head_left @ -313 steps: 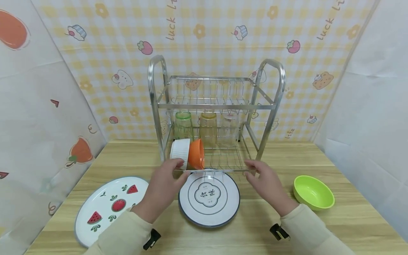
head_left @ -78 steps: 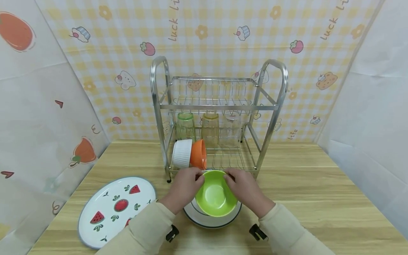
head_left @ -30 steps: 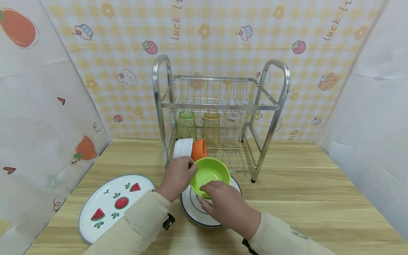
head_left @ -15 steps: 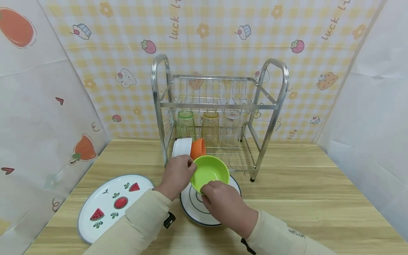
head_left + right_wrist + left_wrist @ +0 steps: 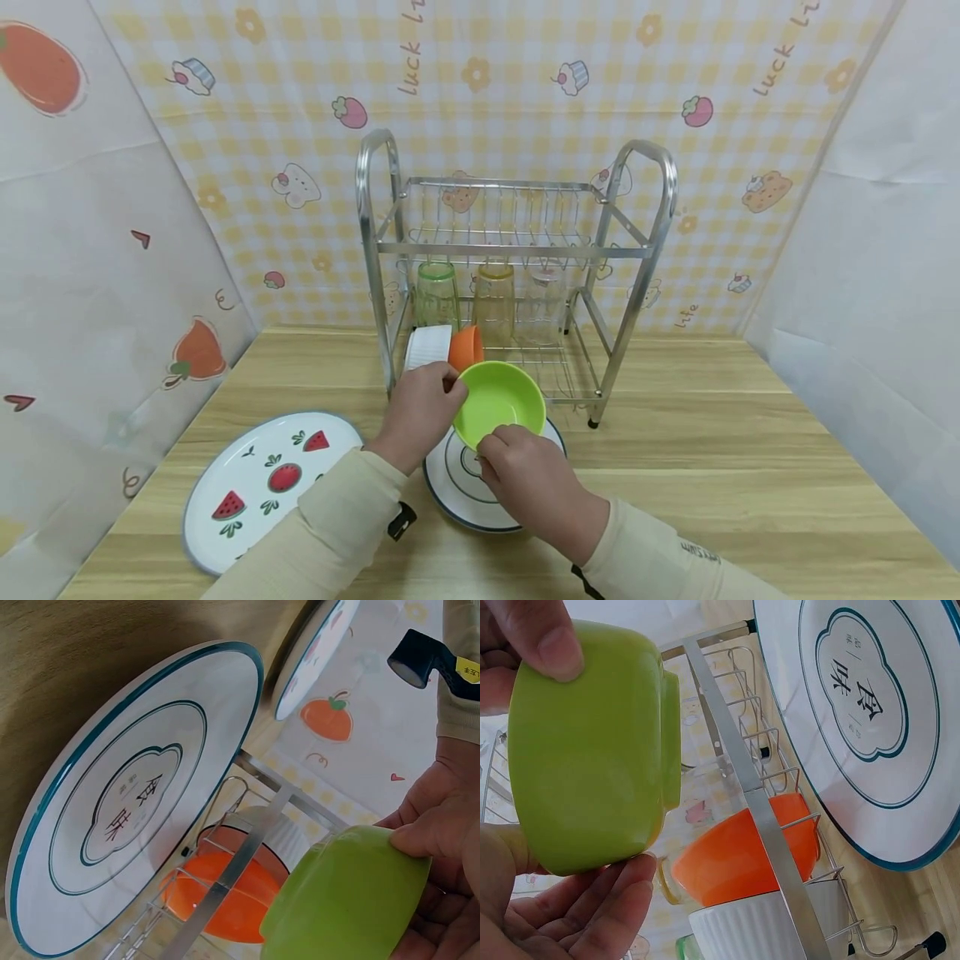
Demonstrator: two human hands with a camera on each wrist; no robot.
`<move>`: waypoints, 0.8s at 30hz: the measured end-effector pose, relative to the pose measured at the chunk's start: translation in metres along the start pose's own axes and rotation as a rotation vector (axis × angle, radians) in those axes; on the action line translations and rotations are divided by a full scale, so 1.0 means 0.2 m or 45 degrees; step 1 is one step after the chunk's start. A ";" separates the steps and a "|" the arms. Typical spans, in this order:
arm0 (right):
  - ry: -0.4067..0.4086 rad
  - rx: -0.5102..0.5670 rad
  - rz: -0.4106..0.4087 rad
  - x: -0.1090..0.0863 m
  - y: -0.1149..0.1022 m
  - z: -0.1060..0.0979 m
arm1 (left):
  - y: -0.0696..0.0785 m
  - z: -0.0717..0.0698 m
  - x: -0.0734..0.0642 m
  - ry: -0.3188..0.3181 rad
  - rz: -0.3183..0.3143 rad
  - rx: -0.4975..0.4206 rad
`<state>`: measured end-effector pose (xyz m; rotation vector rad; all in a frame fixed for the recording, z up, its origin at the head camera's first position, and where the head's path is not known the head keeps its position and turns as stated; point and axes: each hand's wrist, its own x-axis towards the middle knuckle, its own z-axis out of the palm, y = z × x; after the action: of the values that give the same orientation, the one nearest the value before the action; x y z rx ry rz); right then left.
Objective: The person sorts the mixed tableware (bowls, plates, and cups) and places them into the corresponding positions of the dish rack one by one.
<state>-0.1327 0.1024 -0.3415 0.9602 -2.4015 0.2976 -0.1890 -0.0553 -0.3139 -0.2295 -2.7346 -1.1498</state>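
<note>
A lime-green bowl (image 5: 501, 402) is held in the air above a round white plate (image 5: 468, 492) with a dark blue rim. My left hand (image 5: 423, 412) pinches the bowl's left rim, and my right hand (image 5: 532, 483) pinches its near rim. In the left wrist view the green bowl (image 5: 592, 750) is seen from its side and foot, with fingers above and below it. Just behind the bowl, an orange bowl (image 5: 466, 347) and a ribbed white bowl (image 5: 428, 347) stand on edge in the lower tier of a metal dish rack (image 5: 517, 250).
Three upturned glasses, one green (image 5: 437, 296), one yellow (image 5: 493, 300) and one clear (image 5: 543, 304), stand at the back of the lower tier. An oval white plate (image 5: 255, 475) with watermelon pictures lies on the wooden table (image 5: 712, 483) at the left. A patterned cloth (image 5: 480, 83) hangs behind.
The green bowl, first on the table at the right, came over the round plate in both hands. My right hand shifted from its right rim to its near rim; the bowl tilted and rose slightly.
</note>
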 end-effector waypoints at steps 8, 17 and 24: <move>0.061 -0.050 -0.034 -0.01 0.02 0.01 | 0.01 0.00 -0.01 0.016 0.009 -0.082; 0.144 -0.054 -0.072 -0.02 0.03 0.01 | 0.03 -0.01 -0.02 0.038 0.009 -0.126; 0.157 -0.060 -0.077 -0.02 0.04 0.02 | 0.04 -0.01 -0.02 0.044 0.001 -0.140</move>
<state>-0.1379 0.1090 -0.3461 0.9628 -2.2536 0.2685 -0.1831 -0.0522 -0.3074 -0.2218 -2.6441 -1.2937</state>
